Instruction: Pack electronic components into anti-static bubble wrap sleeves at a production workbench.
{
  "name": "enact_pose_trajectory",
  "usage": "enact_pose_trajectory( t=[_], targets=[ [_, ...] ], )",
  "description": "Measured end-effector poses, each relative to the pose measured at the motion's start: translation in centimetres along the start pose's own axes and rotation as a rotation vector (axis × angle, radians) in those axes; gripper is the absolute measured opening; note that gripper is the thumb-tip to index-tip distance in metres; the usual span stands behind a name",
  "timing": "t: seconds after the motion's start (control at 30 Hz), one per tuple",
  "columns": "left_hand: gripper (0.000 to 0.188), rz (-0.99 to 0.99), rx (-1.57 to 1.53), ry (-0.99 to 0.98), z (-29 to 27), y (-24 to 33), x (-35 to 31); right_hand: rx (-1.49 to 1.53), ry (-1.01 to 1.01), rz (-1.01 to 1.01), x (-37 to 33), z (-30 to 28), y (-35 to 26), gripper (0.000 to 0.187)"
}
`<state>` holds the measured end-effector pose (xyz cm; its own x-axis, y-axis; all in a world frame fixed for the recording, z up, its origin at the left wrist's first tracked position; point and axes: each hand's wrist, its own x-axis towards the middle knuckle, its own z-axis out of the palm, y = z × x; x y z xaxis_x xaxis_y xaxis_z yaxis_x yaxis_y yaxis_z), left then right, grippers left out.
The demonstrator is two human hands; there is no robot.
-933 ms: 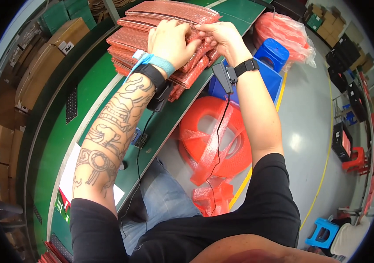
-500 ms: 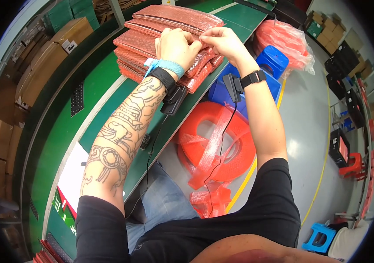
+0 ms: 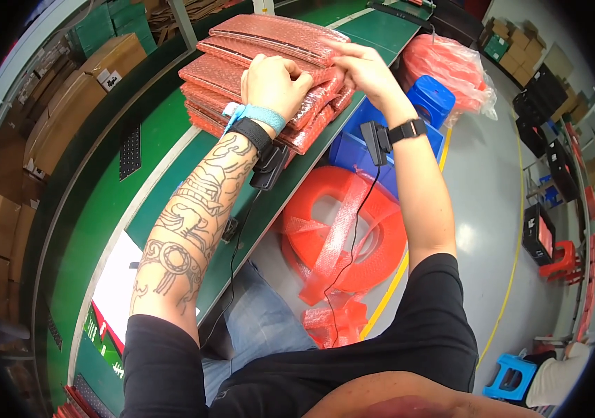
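Green bench (image 3: pixel 375 26) under the red bubble-wrap stack (image 3: pixel 224 73) — I see left hand (image 3: pixel 276 87) curled over its right part, can't tell if gripping; right hand (image 3: pixel 374 73) at its right end — fingers loosely parted.

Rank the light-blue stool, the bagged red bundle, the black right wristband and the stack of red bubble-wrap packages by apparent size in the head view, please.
1. Stack of red bubble-wrap packages, partly covered
2. Bagged red bundle
3. Light-blue stool
4. Black right wristband
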<state>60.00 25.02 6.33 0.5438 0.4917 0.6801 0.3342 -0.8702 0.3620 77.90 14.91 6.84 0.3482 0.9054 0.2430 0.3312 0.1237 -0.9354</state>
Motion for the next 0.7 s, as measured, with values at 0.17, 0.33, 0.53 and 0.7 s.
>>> enact_pose_trajectory(
  t=[0.17,0.33,0.53,0.7],
  targets=[
    [0.024,-0.007,-0.039,0.028,0.3,0.4,0.3,-0.199,0.429,-0.308,-1.6,1.0,3.4,0.029],
    [0.024,0.006,-0.052,0.048,0.4,0.0,0.2,-0.364,0.435,-0.55,-2.1,3.1,4.0,0.025],
    [0.026,-0.009,-0.034,0.035,0.6,0.0,-0.1,-0.461,0.363,-0.478,-1.3,3.2,3.5,0.038],
    [0.026,0.009,-0.027,0.041,0.9,0.1,-0.3,-0.249,0.123,-0.124,-1.0,1.8,3.1,0.051]
  ],
)
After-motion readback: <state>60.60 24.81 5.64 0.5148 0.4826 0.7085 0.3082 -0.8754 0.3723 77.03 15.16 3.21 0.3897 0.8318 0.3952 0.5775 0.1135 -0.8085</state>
